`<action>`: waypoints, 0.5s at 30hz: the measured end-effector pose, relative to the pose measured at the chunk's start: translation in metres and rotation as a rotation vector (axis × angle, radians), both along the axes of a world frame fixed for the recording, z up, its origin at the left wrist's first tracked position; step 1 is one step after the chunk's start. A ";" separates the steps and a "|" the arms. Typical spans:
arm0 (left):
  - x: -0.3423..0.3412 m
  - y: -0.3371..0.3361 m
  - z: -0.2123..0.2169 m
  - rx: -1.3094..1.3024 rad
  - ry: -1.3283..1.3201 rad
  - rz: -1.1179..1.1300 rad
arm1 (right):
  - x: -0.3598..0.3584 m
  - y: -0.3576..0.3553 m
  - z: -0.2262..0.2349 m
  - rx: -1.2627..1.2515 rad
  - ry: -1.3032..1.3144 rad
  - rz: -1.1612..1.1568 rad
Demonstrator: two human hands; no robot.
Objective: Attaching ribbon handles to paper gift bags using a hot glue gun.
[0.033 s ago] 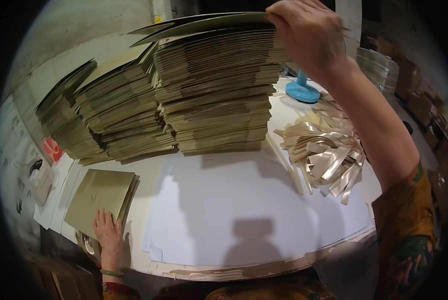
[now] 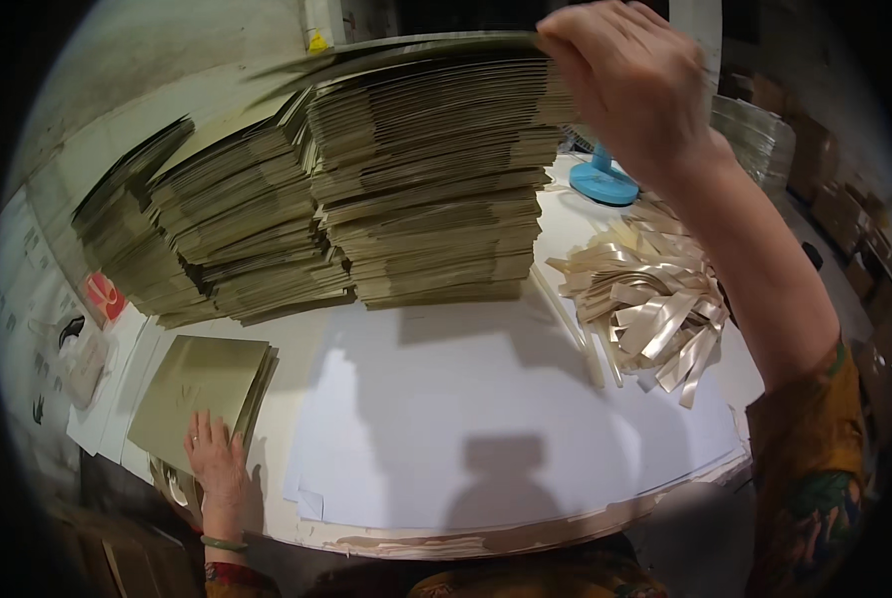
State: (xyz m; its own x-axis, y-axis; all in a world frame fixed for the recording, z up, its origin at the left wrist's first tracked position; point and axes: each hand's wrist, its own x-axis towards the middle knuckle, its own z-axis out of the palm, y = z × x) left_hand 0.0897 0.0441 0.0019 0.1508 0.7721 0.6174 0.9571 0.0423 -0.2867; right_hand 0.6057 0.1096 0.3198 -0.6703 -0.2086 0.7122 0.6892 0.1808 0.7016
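My right hand (image 2: pixel 630 85) is raised at the top of the view, with its fingers closed on the edge of the top few sheets of a tall stack of olive-gold card sheets (image 2: pixel 436 179); those sheets are lifted a little off the stack. At the table's near left corner, my left hand (image 2: pixel 217 468) lies flat with fingers apart on the near edge of a small pile of the same gold sheets (image 2: pixel 202 384).
Lower, slanting stacks of card sheets (image 2: pixel 217 234) stand to the left of the tall one. A loose heap of gold strips (image 2: pixel 645 309) lies at the right, with a blue round base (image 2: pixel 602 182) behind it. White paper (image 2: pixel 486 419) covers the table. A red item (image 2: pixel 102 294) sits at the far left.
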 end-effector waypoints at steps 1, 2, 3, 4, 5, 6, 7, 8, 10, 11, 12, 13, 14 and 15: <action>0.007 0.000 0.003 -0.006 -0.002 0.006 | 0.000 -0.009 -0.009 0.003 0.002 -0.026; 0.013 -0.002 0.005 -0.026 -0.149 -0.048 | -0.009 -0.032 -0.021 -0.098 -0.095 -0.035; 0.019 -0.008 0.009 -0.044 -0.295 -0.093 | -0.019 -0.047 -0.038 -0.199 -0.139 0.009; 0.032 -0.007 0.018 -0.048 -0.298 -0.093 | -0.020 -0.065 -0.055 -0.290 -0.169 0.026; 0.048 -0.003 0.029 -0.250 -0.885 -0.278 | -0.022 -0.086 -0.071 -0.371 -0.206 -0.042; 0.067 0.003 0.042 -0.464 -1.464 -0.460 | -0.024 -0.095 -0.087 -0.362 -0.213 0.025; 0.085 0.006 0.051 -0.536 -1.725 -0.559 | -0.025 -0.104 -0.102 -0.351 -0.295 -0.013; 0.104 0.009 0.060 -0.604 -1.987 -0.655 | -0.028 -0.101 -0.117 -0.251 -0.322 0.101; 0.127 0.004 0.075 -0.723 -2.255 -0.934 | -0.029 -0.122 -0.149 -0.413 -0.410 0.018; 0.136 -0.001 0.075 -0.735 -2.324 -0.927 | -0.030 -0.130 -0.164 -0.464 -0.388 0.073; 0.147 -0.003 0.076 -0.753 -2.391 -0.925 | -0.032 -0.137 -0.179 -0.469 -0.383 0.073; 0.157 -0.004 0.074 -0.796 -2.393 -0.840 | -0.034 -0.140 -0.198 -0.541 -0.348 0.109; 0.164 -0.001 0.072 -0.841 -2.392 -0.753 | -0.035 -0.141 -0.215 -0.614 -0.311 0.144; 0.167 0.005 0.067 -0.924 -2.210 -0.874 | -0.033 -0.143 -0.228 -0.699 -0.307 0.141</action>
State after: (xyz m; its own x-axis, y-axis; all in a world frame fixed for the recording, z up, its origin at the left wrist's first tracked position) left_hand 0.2567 0.0489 0.0687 0.3443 0.9388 -0.0090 -0.4587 0.1765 0.8709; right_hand 0.5722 -0.0333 0.0916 -0.8593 0.1229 0.4965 0.4201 0.7233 0.5480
